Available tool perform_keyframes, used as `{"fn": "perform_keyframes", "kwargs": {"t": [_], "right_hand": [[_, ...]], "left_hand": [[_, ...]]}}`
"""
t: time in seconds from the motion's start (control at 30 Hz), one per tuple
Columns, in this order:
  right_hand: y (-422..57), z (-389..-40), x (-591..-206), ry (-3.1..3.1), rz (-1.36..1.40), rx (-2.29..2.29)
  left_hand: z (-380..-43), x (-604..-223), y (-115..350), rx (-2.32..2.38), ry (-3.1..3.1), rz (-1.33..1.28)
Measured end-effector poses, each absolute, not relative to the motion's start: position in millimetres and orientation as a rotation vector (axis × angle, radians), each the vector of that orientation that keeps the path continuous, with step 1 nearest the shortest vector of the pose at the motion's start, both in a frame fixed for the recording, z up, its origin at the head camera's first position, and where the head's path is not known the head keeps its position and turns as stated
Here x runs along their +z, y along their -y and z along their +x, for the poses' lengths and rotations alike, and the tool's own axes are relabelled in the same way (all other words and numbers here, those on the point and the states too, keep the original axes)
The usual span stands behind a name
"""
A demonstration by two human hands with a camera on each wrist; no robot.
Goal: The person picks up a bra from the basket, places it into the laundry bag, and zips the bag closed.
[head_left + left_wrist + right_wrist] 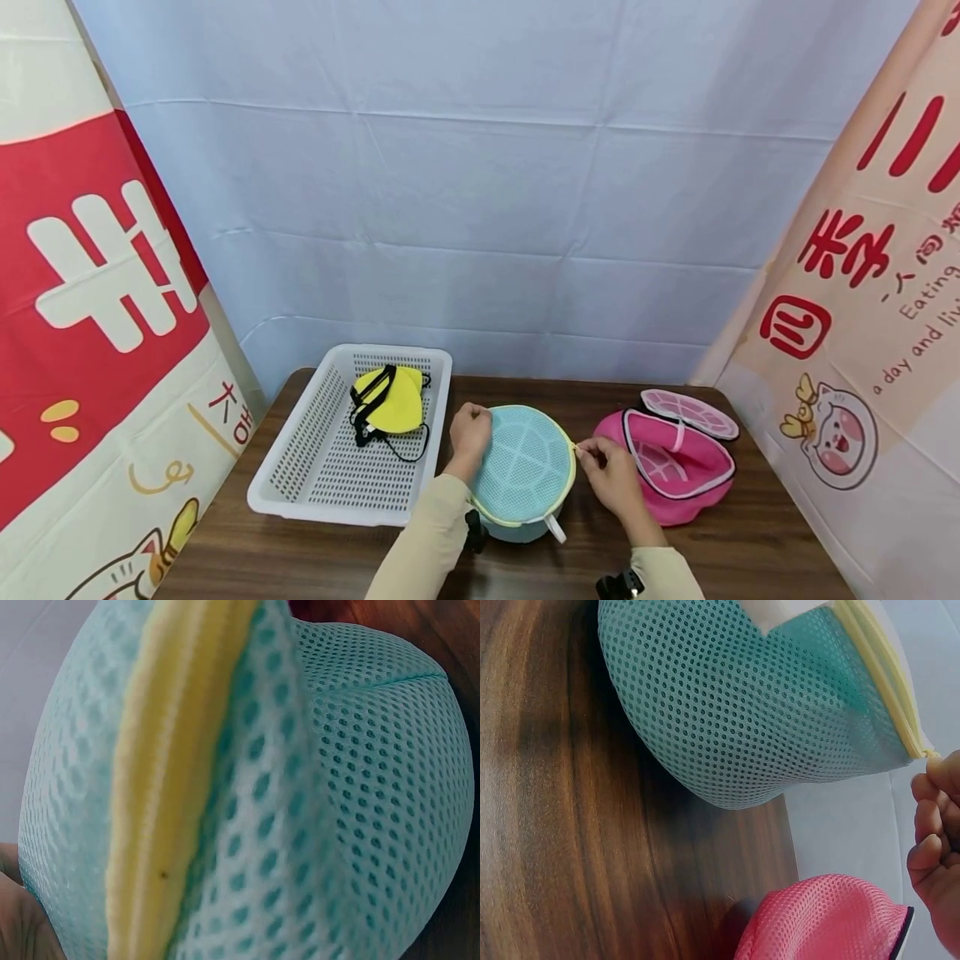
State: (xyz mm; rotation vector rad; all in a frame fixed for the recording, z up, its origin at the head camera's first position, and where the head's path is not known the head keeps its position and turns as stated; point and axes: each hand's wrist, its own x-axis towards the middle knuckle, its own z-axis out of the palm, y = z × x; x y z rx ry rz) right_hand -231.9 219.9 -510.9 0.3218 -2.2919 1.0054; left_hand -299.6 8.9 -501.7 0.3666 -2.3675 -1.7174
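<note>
A round light-blue mesh wash bag (521,467) with a yellow zipper (169,780) round its top stands on the table. My left hand (470,433) grips its upper left rim with curled fingers; in the left wrist view only a bit of that hand shows at the lower left edge. At the bag's right side, my right hand (611,475) pinches the small yellow zipper pull (930,754) between thumb and finger. The lid lies across the top, its zipper seam running along the right edge. A white loop tag (555,529) hangs from the front.
Left of the bag, a white perforated basket (288,450) holds a yellow item with black straps (397,404). A pink mesh bag (667,500) lies at the right, its lid (690,412) folded back. Brown wooden table (540,579); a pale cloth hangs behind.
</note>
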Motion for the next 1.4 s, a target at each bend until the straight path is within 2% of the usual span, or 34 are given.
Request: {"fn": "perform_keyframes", "kwargs": {"t": [0.87, 1.4], "right_hand": [[-224, -225, -512, 2.371, 0.295, 1.083], [-224, -223, -514, 2.338, 0.259, 1.066]], "left_hand": [[-298, -508, -1, -1.962, 2.225, 0.468], [-288, -492, 2, -1.43, 2.573, 0.185]]}}
